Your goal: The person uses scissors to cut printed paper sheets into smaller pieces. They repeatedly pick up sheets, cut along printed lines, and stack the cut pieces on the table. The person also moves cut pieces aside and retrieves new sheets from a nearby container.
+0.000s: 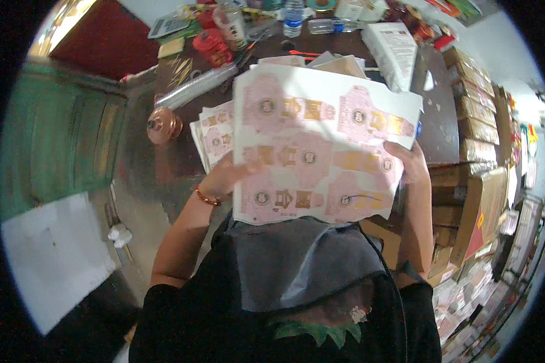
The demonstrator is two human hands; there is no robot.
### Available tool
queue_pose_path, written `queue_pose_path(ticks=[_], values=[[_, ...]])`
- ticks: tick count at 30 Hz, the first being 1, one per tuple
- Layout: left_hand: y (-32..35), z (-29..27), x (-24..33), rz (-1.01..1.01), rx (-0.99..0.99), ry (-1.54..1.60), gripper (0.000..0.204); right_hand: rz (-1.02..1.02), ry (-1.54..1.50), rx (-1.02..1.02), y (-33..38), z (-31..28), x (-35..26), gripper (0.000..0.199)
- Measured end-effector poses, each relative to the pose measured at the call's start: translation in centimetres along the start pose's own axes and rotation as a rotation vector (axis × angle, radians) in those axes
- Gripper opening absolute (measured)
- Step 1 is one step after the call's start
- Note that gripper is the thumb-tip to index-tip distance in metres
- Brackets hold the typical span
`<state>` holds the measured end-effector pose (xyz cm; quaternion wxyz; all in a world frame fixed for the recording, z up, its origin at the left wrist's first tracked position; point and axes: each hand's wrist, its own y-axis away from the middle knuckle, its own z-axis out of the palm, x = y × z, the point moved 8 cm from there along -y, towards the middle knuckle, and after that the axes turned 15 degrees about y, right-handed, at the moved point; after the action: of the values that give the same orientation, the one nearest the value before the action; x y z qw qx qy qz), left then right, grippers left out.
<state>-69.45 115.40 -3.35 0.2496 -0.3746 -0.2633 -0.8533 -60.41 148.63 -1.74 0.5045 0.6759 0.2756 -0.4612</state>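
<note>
Hands [224, 175] [406, 160] gripping pink printed sheet [321, 145] above table [436, 127].

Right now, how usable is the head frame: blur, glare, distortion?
Head view: heavy fisheye, with a black rim and bent edges at the stacked boxes. The printed sheet and both hands, left hand and right hand, look soft and slightly blurred. Bright washout upper right near the wall; the dark table shows only small glints.

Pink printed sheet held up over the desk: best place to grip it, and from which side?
The pink printed sheet is wide, thin and floppy. Probably best held by its two side edges, one from each side, as the left hand and right hand do now, in the lower half.
</note>
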Motion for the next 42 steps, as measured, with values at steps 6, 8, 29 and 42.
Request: queue_pose_path(ticks=[6, 8, 29, 42], values=[[-1.0, -0.5, -2.4, 0.098, 0.060, -0.223, 0.033, 0.058, 0.297, 0.121, 0.8, -2.7, 0.9, 0.037], [-1.7, -1.8, -2.8, 0.070, 0.135, -0.057, 0.030, 0.045, 0.314, 0.311, 1.7, -5.1, 0.8, 0.025], [-0.4, -5.8, 7.2, 0.589, 0.475, 0.225, 0.037, -0.027, 0.522, -0.569, 8.2, 10.6, 4.6, 0.029], [0.9, -4.9, 7.0, 0.608, 0.451, 0.136, 0.030, 0.001, 0.353, -0.596, 7.3, 13.0, 4.3, 0.035]])
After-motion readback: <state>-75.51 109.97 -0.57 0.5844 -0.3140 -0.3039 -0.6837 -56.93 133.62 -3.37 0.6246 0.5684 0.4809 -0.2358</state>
